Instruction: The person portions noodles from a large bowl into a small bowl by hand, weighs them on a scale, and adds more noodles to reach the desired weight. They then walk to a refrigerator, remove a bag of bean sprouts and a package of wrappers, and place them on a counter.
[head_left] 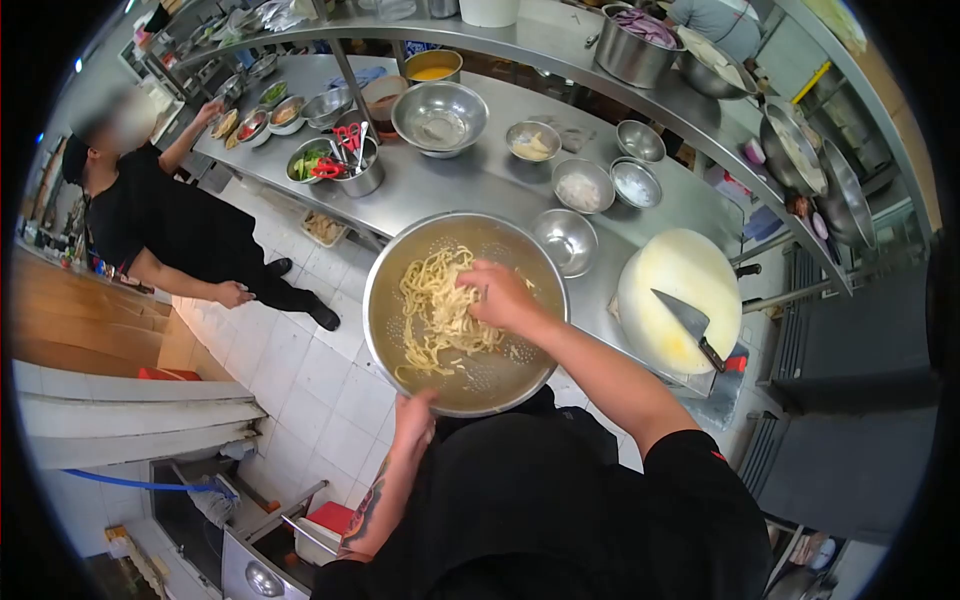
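A wide metal colander with a perforated bottom is in front of my body. In it lies a loose heap of pale yellow strips that look like noodles. My left hand is closed on the near left rim of the colander. My right hand reaches inside from the right, its fingers curled into the noodles; the fingertips are partly hidden among them.
Beyond the colander runs a steel counter with several metal bowls. A cleaver lies on a round cutting board at right. Red-handled scissors stand in a metal pot. A co-worker in black stands at left.
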